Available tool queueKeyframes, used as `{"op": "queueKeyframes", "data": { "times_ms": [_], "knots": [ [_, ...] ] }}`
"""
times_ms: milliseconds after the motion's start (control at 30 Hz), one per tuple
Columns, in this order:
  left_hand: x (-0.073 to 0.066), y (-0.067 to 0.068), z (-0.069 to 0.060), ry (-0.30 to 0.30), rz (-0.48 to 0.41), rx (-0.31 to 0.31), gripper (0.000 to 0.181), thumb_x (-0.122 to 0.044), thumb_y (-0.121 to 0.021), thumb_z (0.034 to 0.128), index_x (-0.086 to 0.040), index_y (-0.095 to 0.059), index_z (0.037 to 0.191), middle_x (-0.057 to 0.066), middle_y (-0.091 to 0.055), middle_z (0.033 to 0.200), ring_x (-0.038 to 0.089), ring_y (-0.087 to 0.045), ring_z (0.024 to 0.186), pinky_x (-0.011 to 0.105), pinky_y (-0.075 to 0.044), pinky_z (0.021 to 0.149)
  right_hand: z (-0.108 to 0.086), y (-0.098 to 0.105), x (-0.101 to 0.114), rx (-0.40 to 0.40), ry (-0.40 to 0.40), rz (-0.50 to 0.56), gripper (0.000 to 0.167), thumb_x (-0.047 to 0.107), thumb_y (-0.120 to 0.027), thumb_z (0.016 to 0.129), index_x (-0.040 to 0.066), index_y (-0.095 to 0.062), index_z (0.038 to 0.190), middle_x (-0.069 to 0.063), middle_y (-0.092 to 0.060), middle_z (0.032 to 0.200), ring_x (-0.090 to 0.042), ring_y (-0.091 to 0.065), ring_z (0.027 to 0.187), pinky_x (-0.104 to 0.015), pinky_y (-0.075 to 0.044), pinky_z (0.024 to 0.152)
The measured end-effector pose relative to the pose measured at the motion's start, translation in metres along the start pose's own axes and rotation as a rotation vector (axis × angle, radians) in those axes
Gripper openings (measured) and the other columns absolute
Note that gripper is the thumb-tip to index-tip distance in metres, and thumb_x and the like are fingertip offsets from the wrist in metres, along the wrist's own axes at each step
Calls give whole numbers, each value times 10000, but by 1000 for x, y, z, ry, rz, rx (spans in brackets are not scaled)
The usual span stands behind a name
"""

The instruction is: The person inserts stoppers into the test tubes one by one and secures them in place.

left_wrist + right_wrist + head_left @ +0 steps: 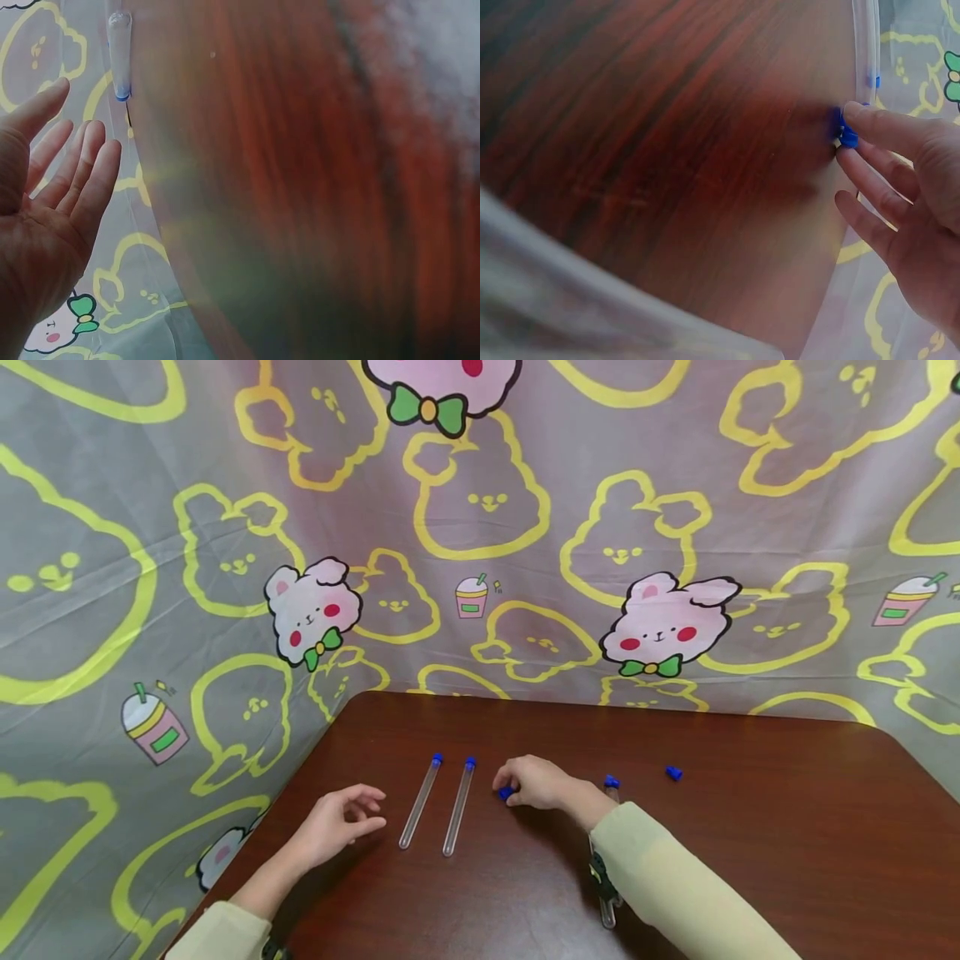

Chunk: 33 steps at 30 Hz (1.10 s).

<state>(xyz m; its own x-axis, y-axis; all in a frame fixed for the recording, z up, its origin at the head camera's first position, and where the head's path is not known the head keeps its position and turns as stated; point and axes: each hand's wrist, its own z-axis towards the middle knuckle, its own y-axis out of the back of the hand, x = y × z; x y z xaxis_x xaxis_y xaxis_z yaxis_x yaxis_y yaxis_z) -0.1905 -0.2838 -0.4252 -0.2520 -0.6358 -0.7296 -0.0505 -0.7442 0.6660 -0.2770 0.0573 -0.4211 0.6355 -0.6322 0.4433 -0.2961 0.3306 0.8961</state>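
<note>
Stubby blue plastic cap (505, 794) pinched in right hand (534, 782); left hand (336, 823) relaxed, empty. Slack pinch could let it roll.

At the fingertips of the right hand (534, 782), the blue cap (506, 794) looks like smooth plastic. Between those fingers and the left hand (332, 823), two clear tubes (459, 810) are smooth and glossy, glass or plastic unclear. Beneath the fingers, the table (795, 827) shows glossy wood grain; beyond them, the curtain (570, 452) is creased, faintly shiny cloth.
</note>
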Motion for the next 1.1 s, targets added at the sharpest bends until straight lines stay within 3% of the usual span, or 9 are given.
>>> {"op": "queueKeyframes", "data": {
  "times_ms": [400, 567, 767, 967, 1100],
  "knots": [
    [-10, -7, 7, 2, -5, 25, 320, -79, -793, 804, -28, -657, 1089, 93, -653, 914, 141, -569, 686, 304, -494, 472, -3, 1, -4, -21, 26, -44, 147, 47, -779, 805, 123, -718, 915, 35, -626, 851, -144, -603, 814, -287, -494, 736],
    [-18, -13, 12, -35, -1, 48, 310, -111, -788, 816, -22, -657, 1083, 74, -660, 910, 157, -576, 713, 299, -500, 501, -6, 4, -4, -21, 26, -44, 124, 64, -767, 825, 125, -702, 912, 41, -627, 842, -148, -603, 822, -303, -497, 751],
    [-35, -25, 19, -105, 49, 91, 285, -153, -786, 824, -43, -672, 1061, 10, -655, 891, 136, -581, 750, 260, -491, 628, -14, 16, -1, -12, 27, 83, 113, 19, -729, 850, 77, -664, 922, 20, -623, 839, -155, -593, 820, -299, -502, 745],
    [-49, -37, 21, -184, 68, 157, 305, -187, -777, 839, -55, -670, 1092, 57, -670, 945, 87, -582, 770, 253, -481, 615, -24, 25, 2, -21, 0, 168, 121, 19, -713, 855, 84, -630, 914, 40, -613, 815, -114, -594, 787, -273, -503, 703],
    [-57, -44, 23, -204, 48, 186, 291, -176, -775, 842, -68, -668, 1090, 58, -670, 953, 95, -587, 764, 261, -479, 574, -34, 32, 0, -20, -14, 209, 125, 32, -707, 858, 95, -619, 922, 44, -618, 843, -111, -611, 804, -279, -514, 710]
  ]
}}
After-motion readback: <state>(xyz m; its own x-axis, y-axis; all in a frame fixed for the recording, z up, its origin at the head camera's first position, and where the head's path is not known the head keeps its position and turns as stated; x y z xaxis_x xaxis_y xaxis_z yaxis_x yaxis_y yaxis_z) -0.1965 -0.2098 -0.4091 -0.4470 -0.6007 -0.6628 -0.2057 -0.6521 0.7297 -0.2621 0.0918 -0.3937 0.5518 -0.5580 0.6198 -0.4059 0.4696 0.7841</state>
